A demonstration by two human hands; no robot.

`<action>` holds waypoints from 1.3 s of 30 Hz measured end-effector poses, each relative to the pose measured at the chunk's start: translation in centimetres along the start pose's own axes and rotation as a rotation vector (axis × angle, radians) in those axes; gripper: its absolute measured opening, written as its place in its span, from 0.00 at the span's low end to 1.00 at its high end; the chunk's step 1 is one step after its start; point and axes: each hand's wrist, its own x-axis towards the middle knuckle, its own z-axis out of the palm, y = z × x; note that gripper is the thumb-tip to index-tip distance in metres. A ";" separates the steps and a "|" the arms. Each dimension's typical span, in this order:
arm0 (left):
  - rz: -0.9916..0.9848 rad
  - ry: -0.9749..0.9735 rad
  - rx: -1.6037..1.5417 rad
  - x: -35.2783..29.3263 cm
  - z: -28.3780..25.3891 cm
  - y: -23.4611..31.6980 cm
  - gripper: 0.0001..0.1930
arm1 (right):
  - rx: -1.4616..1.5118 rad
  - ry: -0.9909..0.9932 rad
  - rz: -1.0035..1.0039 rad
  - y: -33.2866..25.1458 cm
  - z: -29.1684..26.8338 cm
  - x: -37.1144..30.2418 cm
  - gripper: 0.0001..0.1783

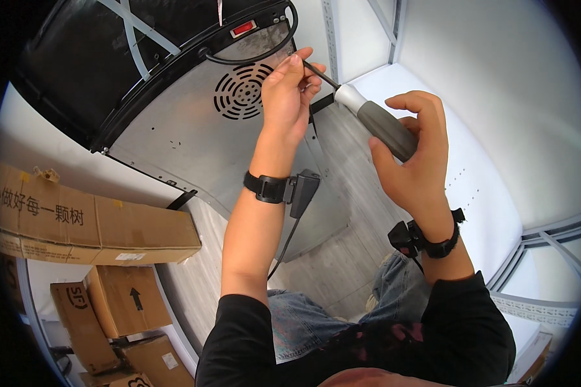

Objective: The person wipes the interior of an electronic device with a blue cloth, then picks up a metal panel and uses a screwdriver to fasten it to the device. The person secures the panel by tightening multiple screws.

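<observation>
A screwdriver (384, 128) with a grey handle, a silver collar and a dark shaft slants up to the left. Its handle end rests in the palm of my right hand (419, 155), with the fingers curled loosely round it and the thumb on the near side. My left hand (289, 97) pinches at the tip of the shaft, close to the upper right edge of a grey metal panel (174, 151). The fingers hide the tip and any screw there. Round vent slots (239, 93) show in the panel beside my left hand.
Above the panel is a black appliance body (64, 71) with a red rocker switch (243, 28) and a looping black cable (252, 61). Cardboard boxes (97, 219) fill the left side. A white shelf (478, 187) on grey metal framing stands at the right.
</observation>
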 end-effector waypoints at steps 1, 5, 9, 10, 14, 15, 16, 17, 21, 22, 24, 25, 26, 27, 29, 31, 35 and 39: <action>-0.006 0.010 -0.016 -0.1 0.1 0.0 0.15 | -0.004 0.000 -0.054 0.0 -0.1 0.0 0.20; -0.030 0.058 -0.097 -0.3 0.5 0.2 0.14 | -0.050 -0.073 -0.257 -0.7 -1.0 0.0 0.22; -0.057 0.052 -0.193 -0.4 0.4 0.2 0.14 | -0.121 -0.048 -0.363 -1.0 -0.2 -0.6 0.19; -0.065 0.000 -0.221 -0.5 0.1 0.2 0.14 | -0.132 -0.036 -0.351 -1.1 0.1 -0.8 0.18; -0.111 -0.070 -0.250 -1.1 0.0 0.6 0.14 | -0.164 -0.053 -0.274 -0.8 0.2 -1.5 0.19; -0.127 -0.053 -0.236 -1.2 0.4 0.8 0.14 | -0.170 -0.059 -0.260 -0.8 0.0 -1.4 0.20; -0.128 -0.062 -0.246 -1.3 0.5 1.1 0.13 | -0.166 -0.067 -0.244 -0.8 0.0 -1.4 0.22; -0.130 -0.070 -0.256 -1.4 0.5 1.3 0.13 | -0.163 -0.075 -0.227 -0.8 0.0 -1.5 0.23; -0.124 -0.079 -0.284 -0.7 0.4 0.9 0.10 | -0.075 0.271 -0.456 0.6 1.7 -0.5 0.25; -0.129 -0.069 -0.283 -0.6 0.2 0.9 0.10 | -0.014 0.200 -0.433 0.4 1.5 -0.7 0.25; -0.138 -0.049 -0.280 -0.6 -0.1 0.8 0.09 | -0.021 0.038 -0.339 -0.3 0.8 -1.2 0.28; -0.140 -0.031 -0.267 -0.6 0.1 0.7 0.09 | -0.093 -0.052 -0.270 -0.7 0.2 -1.4 0.29; -0.142 -0.013 -0.253 -0.7 0.3 0.6 0.10 | -0.138 -0.107 -0.217 -0.7 -0.1 -1.5 0.31; -0.144 0.006 -0.240 -0.8 0.4 0.6 0.10 | -0.185 -0.164 -0.167 -0.7 -0.4 -1.6 0.32; -0.156 -0.045 -0.281 -1.3 0.7 0.9 0.10 | -0.194 -0.135 -0.161 -0.5 -0.4 -1.6 0.33; -0.151 -0.074 -0.303 -1.4 0.9 1.1 0.10 | -0.138 0.037 -0.281 -0.1 0.5 -1.1 0.33; -0.129 -0.097 -0.299 -1.2 0.4 1.1 0.10 | -0.188 0.009 -0.397 0.3 0.3 -1.3 0.34; -0.165 -0.257 -0.381 -0.3 -1.7 0.4 0.10 | -0.072 -0.067 -0.240 -0.3 0.5 -1.6 0.36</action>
